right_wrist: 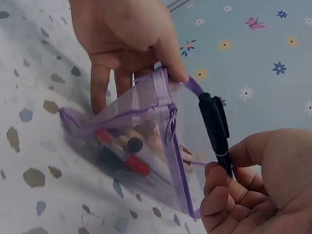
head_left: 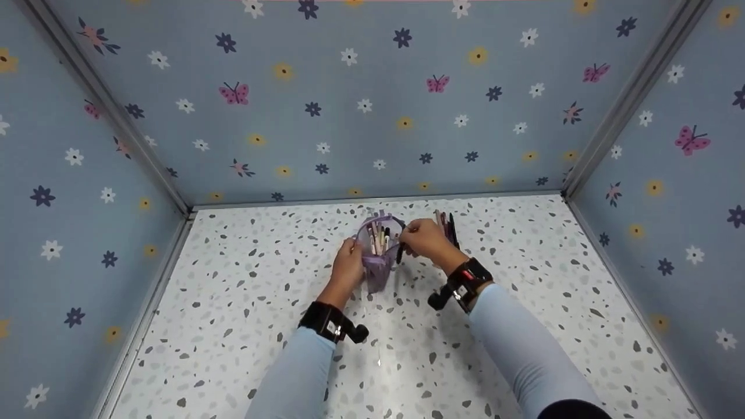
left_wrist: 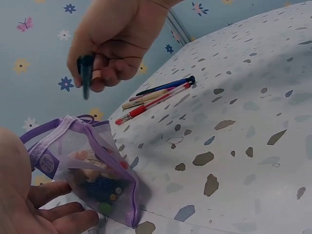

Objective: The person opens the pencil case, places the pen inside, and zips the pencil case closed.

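A purple-edged mesh pencil pouch (head_left: pixel 378 278) stands on the speckled tabletop with its zip mouth spread, and several pens (head_left: pixel 378 240) show inside it. My left hand (head_left: pixel 347 263) holds the pouch by its left rim, thumb on the near side and fingers behind the mesh in the right wrist view. Beside the mouth's right edge, my right hand (head_left: pixel 428 237) pinches a black pen (right_wrist: pixel 213 124) between thumb and fingers. The pen is tilted, its clip end upward in the right wrist view. In the left wrist view it appears above the pouch mouth, slightly blurred.
Several loose pens (left_wrist: pixel 156 97), among them a blue one and a red one, lie on the speckled tabletop (head_left: pixel 262 349) to the right of the pouch, partly behind my right hand in the head view. A flowered wall panel (head_left: pixel 372 134) borders the back, with more panels at both sides.
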Demonstrator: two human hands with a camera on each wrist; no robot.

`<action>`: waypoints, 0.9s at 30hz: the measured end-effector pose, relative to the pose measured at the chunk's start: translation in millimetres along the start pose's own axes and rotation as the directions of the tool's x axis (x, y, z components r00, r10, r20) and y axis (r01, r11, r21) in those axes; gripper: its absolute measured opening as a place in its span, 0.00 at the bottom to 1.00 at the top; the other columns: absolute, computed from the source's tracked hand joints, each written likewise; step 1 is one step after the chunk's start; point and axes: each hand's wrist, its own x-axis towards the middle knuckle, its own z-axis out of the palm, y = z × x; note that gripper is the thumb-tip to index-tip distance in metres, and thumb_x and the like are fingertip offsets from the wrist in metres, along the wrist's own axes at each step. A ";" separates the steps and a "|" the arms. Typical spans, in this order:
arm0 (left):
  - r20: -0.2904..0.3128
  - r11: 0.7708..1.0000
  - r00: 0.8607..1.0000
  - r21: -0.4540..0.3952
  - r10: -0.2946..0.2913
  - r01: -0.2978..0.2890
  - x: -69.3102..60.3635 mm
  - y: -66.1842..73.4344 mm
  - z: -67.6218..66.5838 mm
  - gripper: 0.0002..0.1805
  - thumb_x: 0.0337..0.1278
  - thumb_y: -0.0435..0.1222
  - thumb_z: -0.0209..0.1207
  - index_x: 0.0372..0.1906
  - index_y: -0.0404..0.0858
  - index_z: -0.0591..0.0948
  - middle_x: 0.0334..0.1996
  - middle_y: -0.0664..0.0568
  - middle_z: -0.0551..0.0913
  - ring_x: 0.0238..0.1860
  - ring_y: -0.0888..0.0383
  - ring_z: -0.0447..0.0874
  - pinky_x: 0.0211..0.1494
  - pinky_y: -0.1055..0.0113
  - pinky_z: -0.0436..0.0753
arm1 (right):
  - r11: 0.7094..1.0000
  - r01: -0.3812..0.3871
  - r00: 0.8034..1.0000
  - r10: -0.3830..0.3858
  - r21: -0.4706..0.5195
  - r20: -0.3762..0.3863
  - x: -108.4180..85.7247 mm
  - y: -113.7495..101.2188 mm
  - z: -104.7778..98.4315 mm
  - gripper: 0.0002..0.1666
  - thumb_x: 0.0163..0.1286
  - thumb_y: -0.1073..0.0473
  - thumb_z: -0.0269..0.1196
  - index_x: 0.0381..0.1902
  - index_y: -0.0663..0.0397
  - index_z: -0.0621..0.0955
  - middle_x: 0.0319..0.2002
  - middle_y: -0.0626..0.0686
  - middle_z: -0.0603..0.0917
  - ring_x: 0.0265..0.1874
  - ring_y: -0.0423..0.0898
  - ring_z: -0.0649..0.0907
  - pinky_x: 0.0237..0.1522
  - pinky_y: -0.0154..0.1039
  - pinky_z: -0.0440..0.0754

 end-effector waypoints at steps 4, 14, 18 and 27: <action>0.007 1.000 1.000 0.002 0.011 -0.011 -0.7 -1.3 -0.9 0.22 0.94 0.48 0.43 0.66 0.37 0.79 0.66 0.37 0.82 0.66 0.43 0.80 0.75 0.45 0.79 | 0.998 -0.038 0.999 0.037 0.058 0.010 7.8 -10.3 15.8 0.13 0.82 0.58 0.65 0.49 0.64 0.90 0.29 0.48 0.86 0.25 0.41 0.82 0.35 0.37 0.84; 0.060 0.996 0.998 -0.091 0.014 -0.009 2.7 -10.4 -7.0 0.19 0.94 0.50 0.45 0.54 0.39 0.78 0.47 0.42 0.79 0.49 0.49 0.80 0.48 0.55 0.82 | 0.999 -0.028 1.000 0.028 0.025 0.012 18.2 -11.5 25.9 0.21 0.85 0.56 0.66 0.66 0.65 0.88 0.57 0.63 0.92 0.48 0.53 0.95 0.56 0.49 0.94; 0.059 0.994 0.996 -0.099 0.061 -0.055 17.1 -27.5 -6.3 0.19 0.93 0.52 0.47 0.48 0.43 0.78 0.45 0.43 0.78 0.45 0.50 0.78 0.44 0.55 0.82 | 0.992 0.028 0.996 -0.038 -0.124 -0.076 13.7 -3.0 6.7 0.17 0.85 0.57 0.64 0.58 0.63 0.91 0.52 0.65 0.92 0.44 0.56 0.92 0.49 0.49 0.92; 0.062 0.994 0.998 -0.111 -0.012 0.019 -1.1 -14.7 -8.6 0.20 0.95 0.49 0.43 0.53 0.38 0.77 0.42 0.46 0.76 0.41 0.54 0.76 0.42 0.63 0.79 | 0.927 -0.095 0.938 -0.039 -0.363 -0.345 11.9 52.5 -47.2 0.14 0.84 0.60 0.62 0.49 0.64 0.91 0.49 0.63 0.93 0.39 0.52 0.88 0.39 0.45 0.86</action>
